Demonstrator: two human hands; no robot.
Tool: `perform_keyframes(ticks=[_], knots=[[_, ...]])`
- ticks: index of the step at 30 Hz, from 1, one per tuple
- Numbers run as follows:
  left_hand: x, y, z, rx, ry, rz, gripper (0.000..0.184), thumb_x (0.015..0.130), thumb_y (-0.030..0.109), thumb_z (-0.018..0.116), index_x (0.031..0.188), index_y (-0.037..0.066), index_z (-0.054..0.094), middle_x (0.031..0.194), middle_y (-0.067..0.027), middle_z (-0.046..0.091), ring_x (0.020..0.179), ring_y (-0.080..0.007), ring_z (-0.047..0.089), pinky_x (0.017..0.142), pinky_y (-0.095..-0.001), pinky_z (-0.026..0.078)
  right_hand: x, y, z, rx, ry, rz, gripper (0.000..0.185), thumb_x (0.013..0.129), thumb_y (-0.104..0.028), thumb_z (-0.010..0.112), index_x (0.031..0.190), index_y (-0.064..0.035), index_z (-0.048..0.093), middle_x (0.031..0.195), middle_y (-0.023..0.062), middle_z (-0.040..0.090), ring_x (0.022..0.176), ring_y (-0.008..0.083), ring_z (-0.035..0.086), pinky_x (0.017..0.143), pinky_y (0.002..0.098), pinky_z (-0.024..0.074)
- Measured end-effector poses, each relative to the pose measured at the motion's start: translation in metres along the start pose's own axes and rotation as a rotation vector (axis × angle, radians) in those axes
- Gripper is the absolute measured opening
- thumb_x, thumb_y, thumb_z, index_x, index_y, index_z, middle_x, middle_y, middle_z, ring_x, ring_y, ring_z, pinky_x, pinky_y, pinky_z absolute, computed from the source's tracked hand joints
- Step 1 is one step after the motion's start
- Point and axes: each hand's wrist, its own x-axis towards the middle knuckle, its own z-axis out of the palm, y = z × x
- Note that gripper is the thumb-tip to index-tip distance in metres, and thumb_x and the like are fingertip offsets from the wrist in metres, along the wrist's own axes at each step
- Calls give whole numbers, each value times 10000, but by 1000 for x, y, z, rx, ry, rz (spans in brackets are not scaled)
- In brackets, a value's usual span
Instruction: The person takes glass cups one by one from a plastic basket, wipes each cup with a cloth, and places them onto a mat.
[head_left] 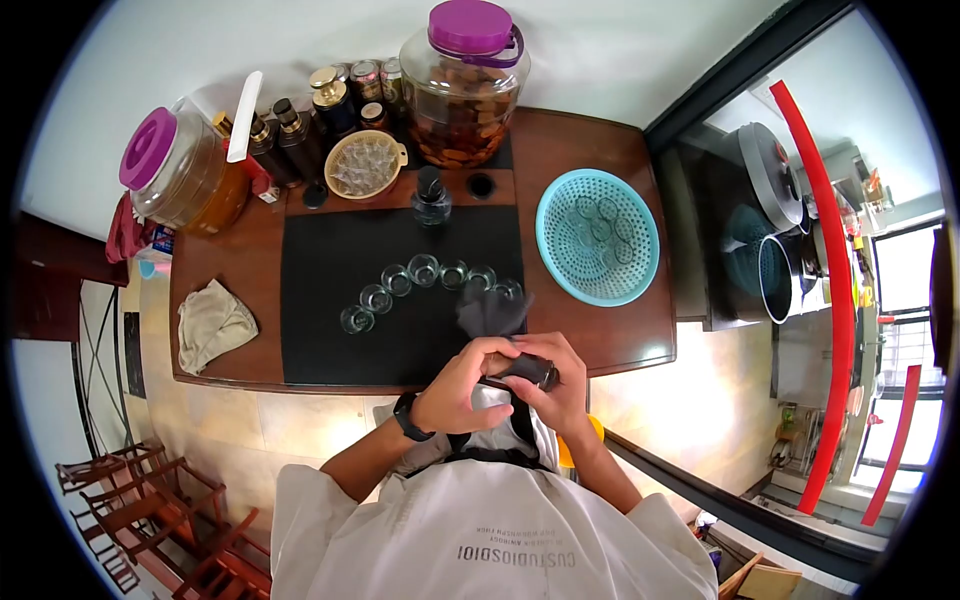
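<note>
Near the table's front edge my left hand [468, 388] and my right hand [556, 382] meet around a small dark object [528, 371], too hidden to name. Fingers of both hands are on it. A dark grey cloth [492, 312] lies just beyond them, beside the right end of a curved row of several small glasses [423, 270]. The row stands on a black mat [330, 260]. Behind the glasses a small dark bottle [431, 200] stands upright.
A blue basket [548, 240] with glasses inside stands at the right. Large purple-lidded jars [462, 110], several bottles [297, 140] and a round tray [335, 165] line the back. A beige cloth [215, 325] lies at the left.
</note>
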Motion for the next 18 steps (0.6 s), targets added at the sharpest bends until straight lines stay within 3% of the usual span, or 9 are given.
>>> perform_keyframes(ticks=[4,6,7,10,14,16,18], knots=[[12,12,-2,-25,-67,-79,664,745,86,694,1293,14,327,1133,-135,528,1032,-191,555,948,-332,402,0,4,6,109,-5,36,362,756,-79,735,1077,-28,575,1040,133,588,962,237,587,831,326,466],[16,16,-2,208,-37,52,622,737,99,719,1261,18,394,983,-88,569,894,-149,556,843,-299,437,-4,11,6,196,16,81,344,779,-77,715,1082,-24,561,1029,118,580,963,218,578,834,316,456],[15,16,-2,211,-34,54,622,737,99,719,1261,18,394,983,-88,569,894,-149,556,843,-299,437,-5,14,4,249,-32,147,320,802,-71,691,1085,-22,551,1019,101,568,963,195,566,843,306,445],[9,10,-1,253,-13,29,537,762,68,728,1224,37,455,775,-17,523,703,-97,455,649,-249,395,-6,8,8,328,-78,270,277,833,-57,651,1084,-19,541,1009,76,548,961,159,546,855,290,429],[-3,-6,-9,181,-29,-91,485,823,29,688,1239,38,438,849,-31,569,777,-93,518,711,-247,427,-15,8,24,374,-5,393,311,844,-65,635,1128,-24,515,1029,64,540,958,147,527,877,283,415],[-6,-9,-9,-61,44,-161,444,879,18,635,1263,31,413,942,-47,607,880,-101,572,786,-252,449,-16,7,24,420,40,440,356,831,-80,653,1150,-27,504,1038,65,541,956,149,523,884,281,409],[-11,-8,-10,-122,64,-192,443,892,28,622,1280,31,407,983,-52,606,890,-105,578,801,-254,457,-14,4,21,42,-33,100,462,778,-126,712,1173,-28,493,1095,131,546,984,249,559,858,342,455]])
